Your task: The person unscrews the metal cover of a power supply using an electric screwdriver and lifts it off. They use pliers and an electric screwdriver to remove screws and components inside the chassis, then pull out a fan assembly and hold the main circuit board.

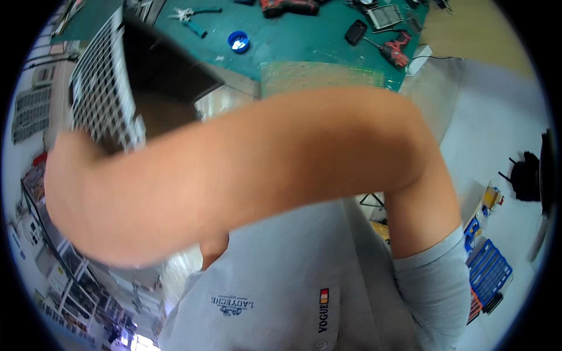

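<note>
My right arm reaches across the whole view from the right, bent at the elbow. At the far left its blurred end, apparently my right hand (73,181), is next to a metal-coloured lattice grille (99,82). No fingers can be made out there, so whether it touches or grips the grille is unclear. The grille forms one side of a box-like housing with a dark inner face (158,64), standing tilted at the upper left. Its lower part is hidden behind my forearm. My left hand does not show; only a bit of skin appears below the forearm.
On the green bench top (205,47) lie teal-handled pliers (190,14), a blue cup (238,41), a red power drill (396,51) and a second red tool (290,6). A translucent sheet (322,76) lies at the near edge. Blue crates (490,264) stand at lower right.
</note>
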The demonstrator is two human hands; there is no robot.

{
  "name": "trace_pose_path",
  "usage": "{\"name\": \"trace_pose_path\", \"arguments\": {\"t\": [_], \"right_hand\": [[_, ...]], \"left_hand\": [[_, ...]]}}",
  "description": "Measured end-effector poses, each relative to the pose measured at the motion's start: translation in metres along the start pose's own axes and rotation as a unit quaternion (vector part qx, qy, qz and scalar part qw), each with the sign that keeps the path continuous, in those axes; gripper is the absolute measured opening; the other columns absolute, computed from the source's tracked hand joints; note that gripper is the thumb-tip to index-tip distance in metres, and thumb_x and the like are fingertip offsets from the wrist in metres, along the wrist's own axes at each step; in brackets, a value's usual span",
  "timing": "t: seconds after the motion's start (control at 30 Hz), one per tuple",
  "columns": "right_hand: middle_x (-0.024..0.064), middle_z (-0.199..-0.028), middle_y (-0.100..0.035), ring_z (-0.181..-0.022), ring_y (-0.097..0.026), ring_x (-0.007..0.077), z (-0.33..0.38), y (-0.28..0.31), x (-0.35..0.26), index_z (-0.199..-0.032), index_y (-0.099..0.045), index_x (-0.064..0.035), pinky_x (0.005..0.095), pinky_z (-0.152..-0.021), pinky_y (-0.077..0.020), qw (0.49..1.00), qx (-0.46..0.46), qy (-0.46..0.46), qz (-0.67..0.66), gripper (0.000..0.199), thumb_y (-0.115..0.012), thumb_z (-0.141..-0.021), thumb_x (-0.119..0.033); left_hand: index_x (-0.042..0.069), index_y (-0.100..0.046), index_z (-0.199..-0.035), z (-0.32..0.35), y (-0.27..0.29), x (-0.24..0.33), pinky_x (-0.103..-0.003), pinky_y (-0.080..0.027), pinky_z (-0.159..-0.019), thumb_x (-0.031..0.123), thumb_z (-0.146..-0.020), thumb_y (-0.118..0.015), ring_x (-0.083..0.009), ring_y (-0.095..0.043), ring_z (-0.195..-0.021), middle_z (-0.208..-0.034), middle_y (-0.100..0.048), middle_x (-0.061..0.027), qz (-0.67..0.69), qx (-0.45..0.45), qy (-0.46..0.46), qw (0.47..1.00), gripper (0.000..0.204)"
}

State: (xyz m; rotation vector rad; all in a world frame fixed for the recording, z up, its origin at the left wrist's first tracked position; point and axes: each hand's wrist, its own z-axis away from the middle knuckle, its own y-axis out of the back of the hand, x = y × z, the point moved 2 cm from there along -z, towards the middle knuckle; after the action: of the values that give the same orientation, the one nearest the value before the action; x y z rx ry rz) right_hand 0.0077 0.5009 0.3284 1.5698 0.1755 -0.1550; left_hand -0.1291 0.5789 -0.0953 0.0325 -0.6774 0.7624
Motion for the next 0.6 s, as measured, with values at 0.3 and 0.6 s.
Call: {"name": "trace_pose_path", "arguments": {"t": [0.3, 0.6], "right_hand": [[0.0073, -0.078, -0.067, -0.069, -0.06, 0.0212, 0.057, -0.021, -0.09, -0.08, -0.072, -0.0068, 0.0343, -0.053, -0.0416, 0.966, 0.222, -0.007, -0.134, 0.017, -0.065, -0.068, -0.017], [0.0058, -0.053, -0.047, -0.045, -0.051, 0.0173, 0.207, -0.1, -0.103, -0.06, -0.048, -0.0067, 0.0335, -0.039, -0.0414, 0.773, 0.57, -0.179, -0.212, 0.023, -0.066, -0.07, -0.017]], "left_hand": [[-0.005, -0.057, -0.121, 0.003, 0.079, 0.018, -0.034, -0.052, -0.084, 0.029, -0.099, -0.051, -0.0196, -0.064, -0.095, -0.109, -0.066, -0.0124, 0.035, 0.006, -0.033, 0.999, 0.041], [-0.004, -0.057, -0.121, 0.143, 0.176, 0.145, -0.034, -0.052, -0.084, 0.03, -0.1, -0.051, -0.0194, -0.064, -0.095, -0.11, -0.066, -0.0119, -0.059, 0.0, -0.182, 0.982, 0.041]]}}
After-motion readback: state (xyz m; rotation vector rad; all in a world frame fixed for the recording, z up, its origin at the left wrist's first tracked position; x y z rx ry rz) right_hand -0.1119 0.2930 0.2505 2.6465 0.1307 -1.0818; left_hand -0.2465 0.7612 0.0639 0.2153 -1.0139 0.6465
